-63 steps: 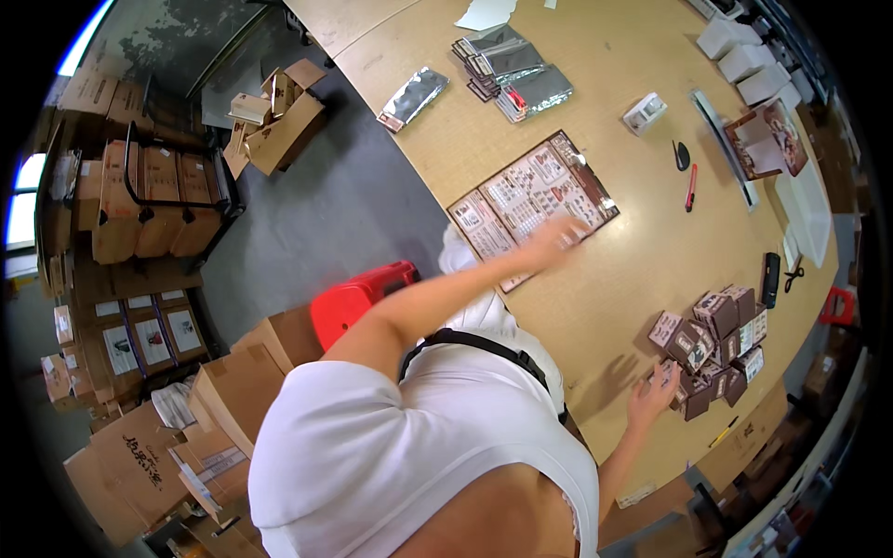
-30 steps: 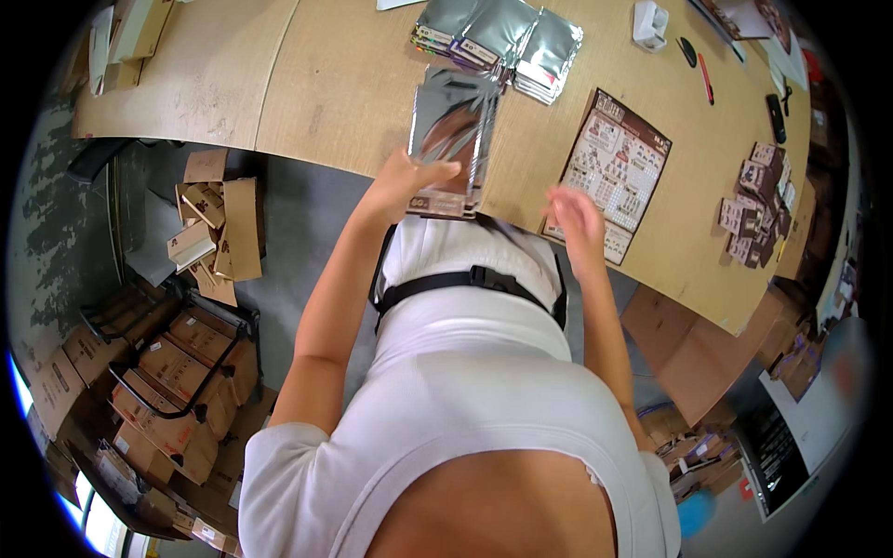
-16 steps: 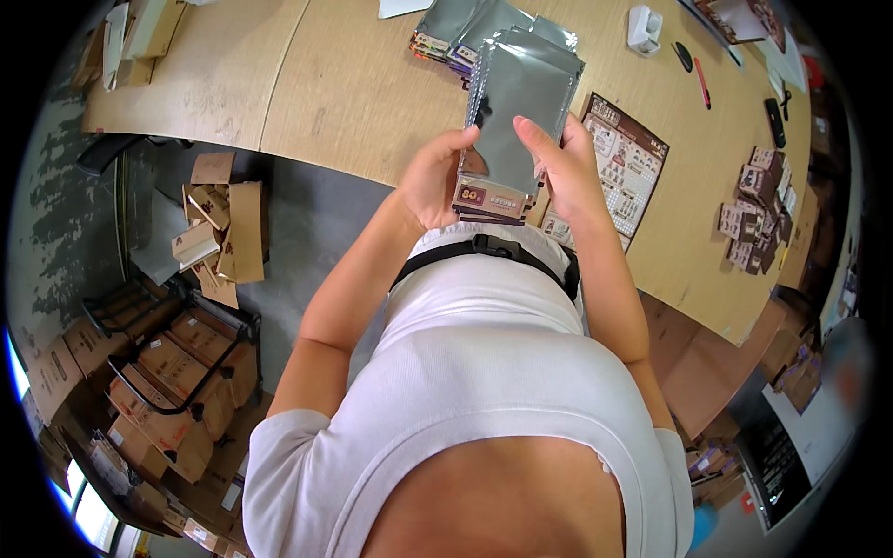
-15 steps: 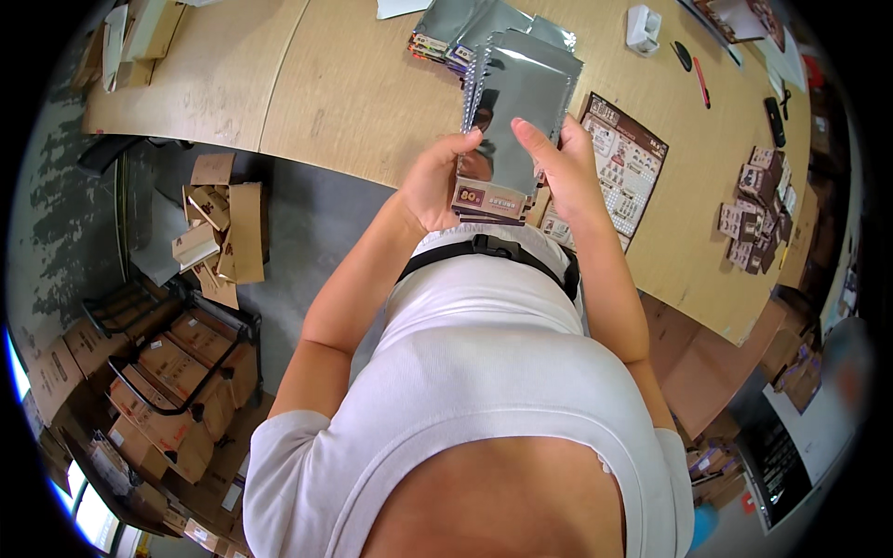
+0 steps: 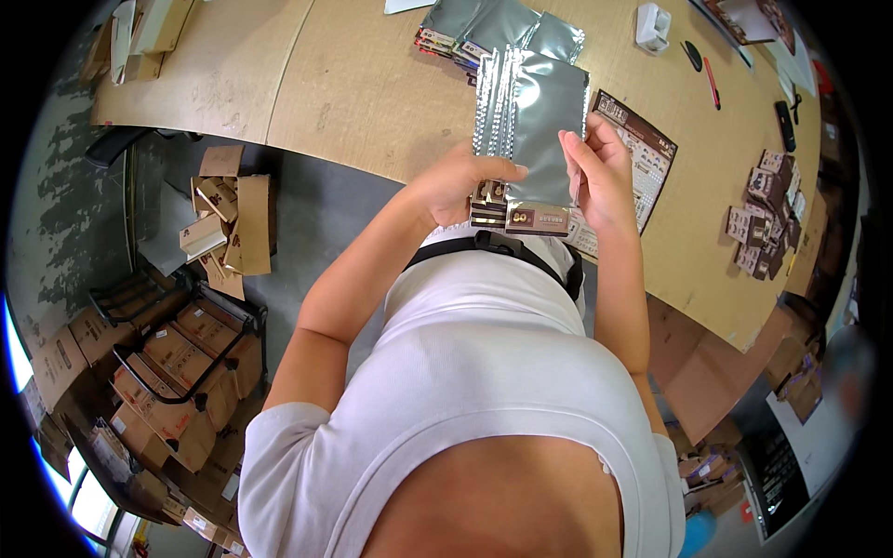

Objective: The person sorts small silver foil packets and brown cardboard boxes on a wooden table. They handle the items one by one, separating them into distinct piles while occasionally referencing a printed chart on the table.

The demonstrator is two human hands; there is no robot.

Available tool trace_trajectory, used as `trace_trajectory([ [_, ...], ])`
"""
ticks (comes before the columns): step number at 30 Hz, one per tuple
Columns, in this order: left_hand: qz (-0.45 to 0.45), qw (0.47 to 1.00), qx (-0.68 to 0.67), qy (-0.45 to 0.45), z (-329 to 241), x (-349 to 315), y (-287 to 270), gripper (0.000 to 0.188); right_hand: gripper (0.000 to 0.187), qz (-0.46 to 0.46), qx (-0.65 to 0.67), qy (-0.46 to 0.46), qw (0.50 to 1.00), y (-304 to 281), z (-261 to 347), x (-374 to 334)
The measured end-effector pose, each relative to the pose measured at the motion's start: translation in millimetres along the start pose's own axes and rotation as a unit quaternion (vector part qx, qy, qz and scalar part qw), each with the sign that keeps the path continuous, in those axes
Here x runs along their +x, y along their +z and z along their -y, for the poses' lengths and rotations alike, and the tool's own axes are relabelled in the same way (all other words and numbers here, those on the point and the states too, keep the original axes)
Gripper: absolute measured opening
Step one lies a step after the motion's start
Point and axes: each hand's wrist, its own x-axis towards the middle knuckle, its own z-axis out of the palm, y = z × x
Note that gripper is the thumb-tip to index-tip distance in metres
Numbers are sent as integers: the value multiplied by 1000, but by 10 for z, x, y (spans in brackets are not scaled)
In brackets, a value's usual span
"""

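1. Silver foil packets (image 5: 551, 130) are held up in front of the waist, just over the near edge of the table (image 5: 353, 102), serrated edges showing at the left and brown printed labels at the bottom.
2. The left hand (image 5: 454, 183) is closed on their lower left side, thumb flat across the front faces, fingers out of sight behind; this probably keeps the fanned layers from sliding.
3. The right hand (image 5: 605, 181) is at the right edge, thumb tip over the front packet, fingers curled nearby. Whether they pinch the foil from behind is hidden, so I cannot tell how firm that grip is; it looks light, perhaps just steadying the edge.
4. The spread seems to let each packet's edge be seen apart from the next.
5. Half a second ago the bundle was squarer and its edges bunched together; now it fans out leftward, the left thumb reaches further across, and the right thumb has drawn back toward the edge.
6. Beyond lie a stack of similar pouches (image 5: 500, 28) and, partly behind the right hand, a printed sheet (image 5: 653, 160); small brown boxes (image 5: 765, 219) sit farther right. These look undisturbed since then.
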Motion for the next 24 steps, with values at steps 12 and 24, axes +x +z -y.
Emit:
trace_trajectory([
  [12, 2, 996, 72, 56, 16, -12, 118, 34, 12, -9, -68, -14, 998, -77, -17, -184],
  [24, -11, 998, 46, 42, 106, 37, 97, 29, 13, -49, -30, -18, 998, -244, -34, -241],
])
